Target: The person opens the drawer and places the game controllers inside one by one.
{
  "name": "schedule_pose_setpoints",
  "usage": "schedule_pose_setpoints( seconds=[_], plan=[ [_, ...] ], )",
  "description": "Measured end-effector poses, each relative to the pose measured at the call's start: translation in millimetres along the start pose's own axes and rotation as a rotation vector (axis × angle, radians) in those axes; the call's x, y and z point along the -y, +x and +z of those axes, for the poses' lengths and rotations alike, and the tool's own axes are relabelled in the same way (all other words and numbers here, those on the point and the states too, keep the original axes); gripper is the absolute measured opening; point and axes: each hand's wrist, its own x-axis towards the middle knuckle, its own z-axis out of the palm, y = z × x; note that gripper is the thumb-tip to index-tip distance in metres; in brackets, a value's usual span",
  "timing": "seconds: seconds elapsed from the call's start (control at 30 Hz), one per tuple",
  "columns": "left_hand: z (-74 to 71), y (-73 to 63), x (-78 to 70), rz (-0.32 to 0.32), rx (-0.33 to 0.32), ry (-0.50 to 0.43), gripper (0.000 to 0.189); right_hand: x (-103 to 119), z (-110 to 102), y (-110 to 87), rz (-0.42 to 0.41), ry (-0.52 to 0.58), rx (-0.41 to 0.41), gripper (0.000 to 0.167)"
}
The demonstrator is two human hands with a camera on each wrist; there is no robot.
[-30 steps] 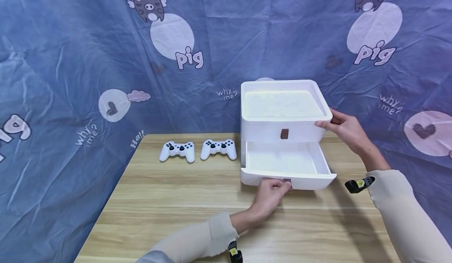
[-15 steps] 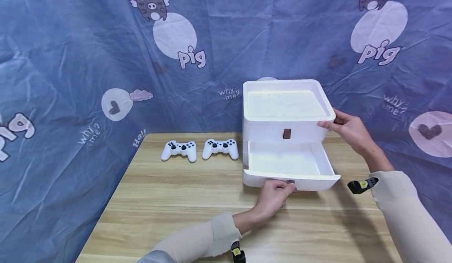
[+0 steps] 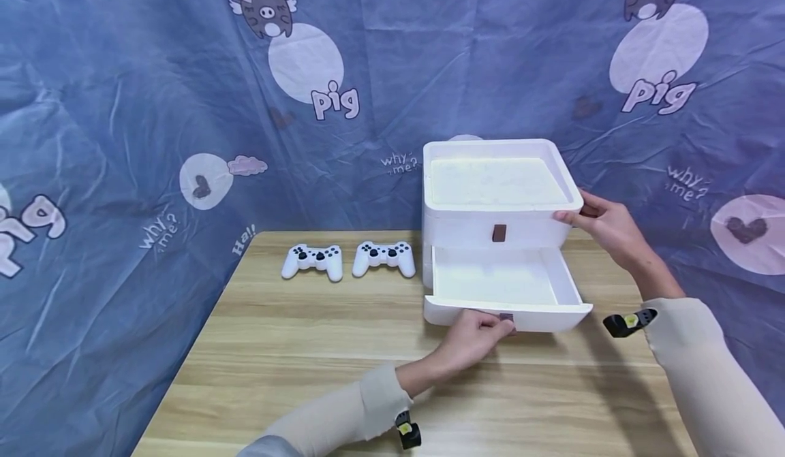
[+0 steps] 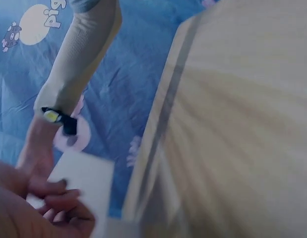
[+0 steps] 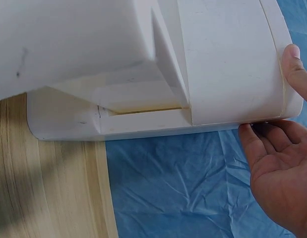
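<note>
A white two-drawer storage box (image 3: 460, 229) with a shallow tray top stands at the back right of the table. Its lower drawer (image 3: 490, 276) is pulled out and holds nothing; the upper one, with a brown tab (image 3: 499, 233), is closed. My left hand (image 3: 467, 344) pinches the brown pull tab (image 3: 506, 318) on the lower drawer's front. At the top right corner of the box, my right hand (image 3: 607, 229) grips it, thumb on the front and fingers along the side. The right wrist view shows this right hand (image 5: 282, 171) against the box's side (image 5: 232, 64).
Two white game controllers (image 3: 313, 261) (image 3: 383, 258) lie side by side on the wooden table (image 3: 294, 334), left of the box. A blue printed cloth (image 3: 392, 55) hangs right behind the table and at its left side.
The head view has shifted slightly, so everything sits a little further right in it. Both hands keep their holds, and the drawer stays pulled out about as far.
</note>
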Motion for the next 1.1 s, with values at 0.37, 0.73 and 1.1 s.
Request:
schedule_pose_setpoints(
  seconds=[0.37,0.73,1.1],
  plan=[
    [-43.6,-1.6,-45.6,0.033,0.244,0.383,0.020,-0.1,0.8,0.2,0.002,-0.003,-0.002,0.087],
    [-98.4,19.2,-70.9,0.179,0.254,0.208,0.011,-2.0,1.0,1.5,0.006,0.008,0.007,0.086],
    [-150.2,32.1,-81.9,0.273,0.154,0.203,0.012,-5.0,1.3,2.1,-0.003,0.024,0.000,0.082]
  ],
)
